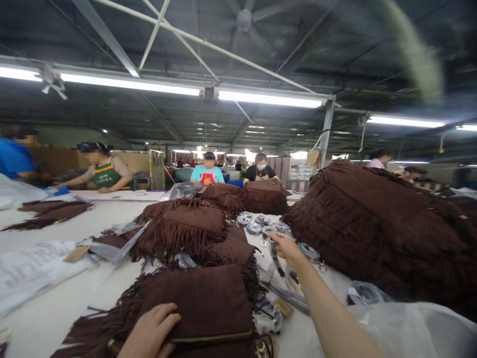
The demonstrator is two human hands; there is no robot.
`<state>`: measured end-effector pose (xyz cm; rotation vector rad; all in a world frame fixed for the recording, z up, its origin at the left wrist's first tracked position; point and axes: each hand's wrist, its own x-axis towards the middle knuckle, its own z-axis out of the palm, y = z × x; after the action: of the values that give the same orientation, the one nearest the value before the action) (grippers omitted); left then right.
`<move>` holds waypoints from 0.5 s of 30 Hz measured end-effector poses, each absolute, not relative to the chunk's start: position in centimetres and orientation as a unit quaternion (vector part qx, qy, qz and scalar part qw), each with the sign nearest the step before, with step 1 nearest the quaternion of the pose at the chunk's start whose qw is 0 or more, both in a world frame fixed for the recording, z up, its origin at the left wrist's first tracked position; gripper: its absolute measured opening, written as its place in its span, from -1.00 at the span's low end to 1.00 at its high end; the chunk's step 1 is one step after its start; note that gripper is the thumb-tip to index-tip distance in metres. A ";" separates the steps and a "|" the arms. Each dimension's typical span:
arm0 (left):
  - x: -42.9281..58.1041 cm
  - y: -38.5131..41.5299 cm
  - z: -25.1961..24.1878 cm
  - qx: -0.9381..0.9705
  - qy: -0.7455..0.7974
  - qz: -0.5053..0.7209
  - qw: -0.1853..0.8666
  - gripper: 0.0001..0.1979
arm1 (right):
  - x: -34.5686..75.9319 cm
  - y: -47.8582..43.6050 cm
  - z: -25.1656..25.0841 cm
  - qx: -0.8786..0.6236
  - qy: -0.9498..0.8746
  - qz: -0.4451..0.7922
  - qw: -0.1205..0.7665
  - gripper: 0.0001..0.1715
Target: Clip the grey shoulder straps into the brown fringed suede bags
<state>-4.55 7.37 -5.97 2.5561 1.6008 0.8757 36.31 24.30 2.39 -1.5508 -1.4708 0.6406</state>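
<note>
Dark brown with long fringe, a bag (pixel 201 293) lies in front of me, a brass-coloured zip running along its near edge. My left hand (pixel 152 330) is closed on this bag, fingers over its top face and thumb low by the zip. Farther forward, my right hand (pixel 285 248) pinches a dark strap (pixel 276 261) that hangs below the fingers, partly in pale wrapping. Just left of these fingertips is a metal clip (pixel 264 242). Coiled straps in clear wrapping (pixel 254 227) lie around and beyond the right hand.
A tall pile of brown fringed bags (pixel 368 219) rises at the right. More bags (pixel 186 221) lie ahead on the white table (pixel 33 303). Clear plastic (pixel 417 323) covers the near right, and a white plastic bag (pixel 37 263) lies left. Co-workers (pixel 108 171) stand across the table.
</note>
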 end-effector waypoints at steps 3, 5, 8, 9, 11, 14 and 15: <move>-4.2 7.6 -5.4 0.806 0.538 0.247 -0.006 -0.72 | 35.2 20.7 5.8 -0.507 -0.583 0.350 0.530 -0.66; -3.4 7.4 -4.3 0.790 0.563 0.243 0.001 -0.76 | 34.8 17.7 7.7 -0.435 -0.580 0.401 0.560 -0.61; -2.1 6.9 -1.7 0.750 0.606 0.263 0.018 -0.74 | 34.6 13.1 9.6 -0.363 -0.578 0.471 0.559 -0.48; -1.9 6.8 -0.7 0.740 0.616 0.270 0.025 -0.73 | 34.4 11.5 9.9 -0.348 -0.578 0.496 0.546 -0.46; -1.8 7.1 1.2 0.734 0.619 0.275 0.039 -0.72 | 33.4 8.4 9.8 -0.312 -0.593 0.557 0.490 -0.48; -2.3 8.1 3.4 0.738 0.613 0.276 0.058 -0.74 | 29.8 3.8 7.8 -0.256 -0.676 0.610 0.326 -0.64; -2.5 8.5 3.9 0.740 0.609 0.277 0.066 -0.75 | 28.0 2.3 6.6 -0.248 -0.716 0.598 0.262 -0.69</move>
<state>-2.50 8.46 3.90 2.2330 1.8378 0.8349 28.05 2.29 6.60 -0.6705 -1.9363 1.6181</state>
